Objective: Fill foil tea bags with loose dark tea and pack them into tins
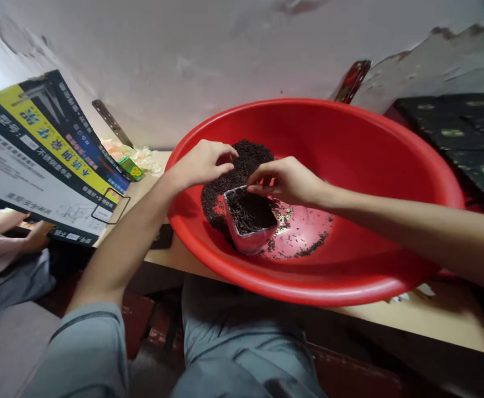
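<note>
A square, clear-walled container [253,237] stands tilted inside a large red basin [374,149], nearly full of dark, loose, shredded bits like tea leaves [251,213]. A heap of the same dark bits [248,155] lies behind and to the left of it on the basin floor. My left hand [209,160] hovers over the heap's left side, thumb and fingers apart, holding nothing. Over the container's far rim, my right hand [285,179] is curled with thumb and fingertips pinched together. What they hold, if anything, is too small to make out.
The basin rests on a narrow wooden table [428,318] against a worn wall. A large printed cardboard sheet [47,160] stands at left, with another person's hand [38,236] at its lower edge. Nearby lies a small green box [131,168]. Dark stacked packages [453,132] are at right.
</note>
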A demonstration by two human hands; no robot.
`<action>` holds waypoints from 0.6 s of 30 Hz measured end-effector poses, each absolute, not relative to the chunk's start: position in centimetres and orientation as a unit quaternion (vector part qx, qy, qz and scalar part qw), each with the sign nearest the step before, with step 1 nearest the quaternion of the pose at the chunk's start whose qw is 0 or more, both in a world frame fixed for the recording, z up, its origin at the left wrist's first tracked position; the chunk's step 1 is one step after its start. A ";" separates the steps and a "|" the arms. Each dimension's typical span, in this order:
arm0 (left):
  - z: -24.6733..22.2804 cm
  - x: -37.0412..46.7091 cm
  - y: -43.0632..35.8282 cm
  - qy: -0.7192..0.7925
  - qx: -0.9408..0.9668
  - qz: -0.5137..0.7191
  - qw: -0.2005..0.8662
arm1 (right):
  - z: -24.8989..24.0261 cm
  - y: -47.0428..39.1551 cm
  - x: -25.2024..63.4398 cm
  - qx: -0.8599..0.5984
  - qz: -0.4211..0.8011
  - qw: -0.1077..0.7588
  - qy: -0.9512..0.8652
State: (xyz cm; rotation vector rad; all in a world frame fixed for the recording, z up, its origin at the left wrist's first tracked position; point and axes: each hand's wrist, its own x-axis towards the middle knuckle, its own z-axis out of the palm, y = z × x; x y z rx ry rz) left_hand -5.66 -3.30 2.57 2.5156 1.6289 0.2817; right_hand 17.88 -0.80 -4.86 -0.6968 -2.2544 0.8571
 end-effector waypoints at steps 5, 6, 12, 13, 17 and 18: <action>2.9 -1.7 -6.3 0.471 0.875 -0.083 0.079 | -8.5 3.9 20.1 -0.375 0.172 0.272 -0.869; 2.5 -0.8 -6.2 0.453 0.880 -0.115 0.079 | -10.0 4.9 20.7 -0.393 0.150 0.255 -0.871; -1.5 2.8 -4.6 0.420 0.869 -0.253 0.067 | -18.1 8.9 23.3 -0.403 0.157 0.216 -0.875; -2.0 3.2 -4.5 0.421 0.865 -0.266 0.064 | -18.7 9.3 23.4 -0.407 0.172 0.244 -0.863; -1.6 3.1 -4.5 0.426 0.855 -0.292 0.048 | -19.2 10.5 24.0 -0.403 0.198 0.325 -0.832; -1.0 2.8 -4.5 0.421 0.856 -0.294 0.059 | -19.1 10.8 24.0 -0.400 0.196 0.319 -0.837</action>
